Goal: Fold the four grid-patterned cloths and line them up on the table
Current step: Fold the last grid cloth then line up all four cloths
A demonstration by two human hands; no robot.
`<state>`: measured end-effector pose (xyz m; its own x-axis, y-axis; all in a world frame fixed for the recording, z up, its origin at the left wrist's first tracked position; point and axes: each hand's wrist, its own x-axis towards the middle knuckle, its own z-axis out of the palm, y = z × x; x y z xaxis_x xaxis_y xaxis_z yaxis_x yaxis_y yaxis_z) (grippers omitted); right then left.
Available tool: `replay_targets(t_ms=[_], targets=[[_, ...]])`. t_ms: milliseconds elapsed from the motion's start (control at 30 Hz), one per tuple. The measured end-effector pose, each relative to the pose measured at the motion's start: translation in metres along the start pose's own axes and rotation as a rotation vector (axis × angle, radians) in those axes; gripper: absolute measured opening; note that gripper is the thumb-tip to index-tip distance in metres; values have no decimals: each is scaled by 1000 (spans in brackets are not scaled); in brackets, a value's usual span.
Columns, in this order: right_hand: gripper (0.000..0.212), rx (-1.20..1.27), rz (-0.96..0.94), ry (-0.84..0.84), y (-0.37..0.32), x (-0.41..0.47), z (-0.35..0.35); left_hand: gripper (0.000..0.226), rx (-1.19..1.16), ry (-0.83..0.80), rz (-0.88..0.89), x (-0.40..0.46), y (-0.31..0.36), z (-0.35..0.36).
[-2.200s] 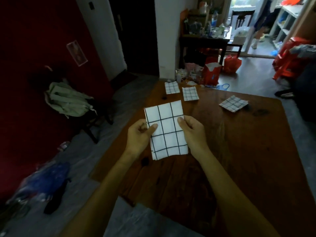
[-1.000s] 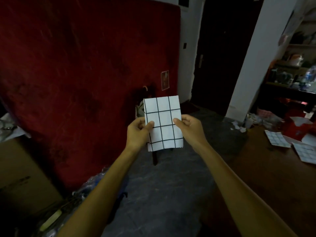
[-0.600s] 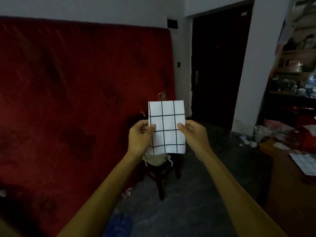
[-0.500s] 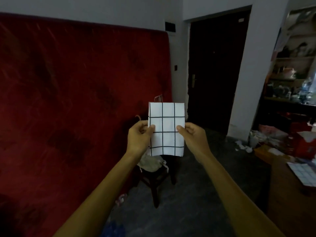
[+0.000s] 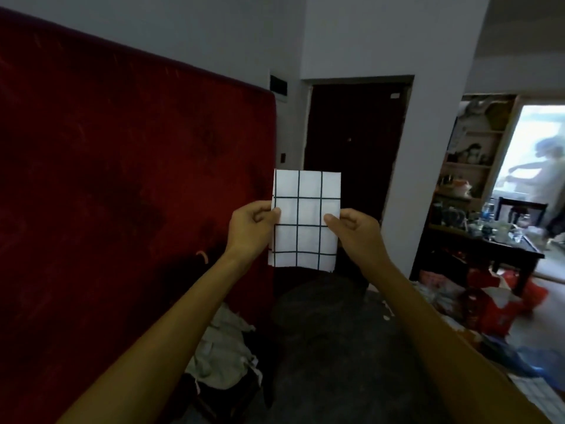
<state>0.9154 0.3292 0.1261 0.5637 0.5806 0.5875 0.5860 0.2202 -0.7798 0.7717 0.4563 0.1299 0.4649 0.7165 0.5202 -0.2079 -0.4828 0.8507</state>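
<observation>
I've swung the view well away from the brown wooden table: 2.2 seconds ago the tabletop with 3 folded cloths filled the lower part of the view, and now I see only a dark red upholstered panel [image 5: 128, 185] on the left, a dark doorway [image 5: 351, 154] ahead and cluttered shelves to the right. The white cloth with the dark grid lines [image 5: 304, 218] has come along unchanged, folded into an upright rectangle and held up in the air in front of me, well off any surface.

My left hand [image 5: 252, 229] pinches its left edge between thumb and curled fingers; my right hand [image 5: 354, 231] pinches the right edge the same way. Both grips are closed firmly on the cloth, at about mid-height.

I judge this to be the 4th cloth, folded but not yet laid down, so the task stalls until I turn back to the table and set it beside the others.

The cloth looks thin and matte, with crisp straight edges and a slightly ragged lower right corner; it hangs flat without drooping. The red panel looks velvety and blotchy. A rumpled pale fabric heap [image 5: 226, 350] lies on a dark seat below.
</observation>
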Motion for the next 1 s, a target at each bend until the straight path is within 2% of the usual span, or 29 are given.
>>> replay_targets(t_ms=[67,200,433,500,600,667,800,1000], targets=[[8,-32,-32,22,4,32,9,13,-2,-18,42,40,-15,1],[17,-60,-26,99,20,97,26,26,-27,-74,73,118,-41,7],[31,-72,-9,183,71,181,31,16,-105,-103,88,211,-85,51],[32,-80,1,195,92,201,28,21,-114,-130,90,233,-100,68],[42,-91,-6,239,121,226,19,29,-137,-164,129,264,-120,98],[44,-97,-2,267,143,244,9,26,-143,-189,149,284,-130,121],[40,-113,24,330,186,278,-18,15,-186,-200,135,323,-161,178],[40,-73,100,351,264,339,-74,18,-139,-274,85,378,-209,280]])
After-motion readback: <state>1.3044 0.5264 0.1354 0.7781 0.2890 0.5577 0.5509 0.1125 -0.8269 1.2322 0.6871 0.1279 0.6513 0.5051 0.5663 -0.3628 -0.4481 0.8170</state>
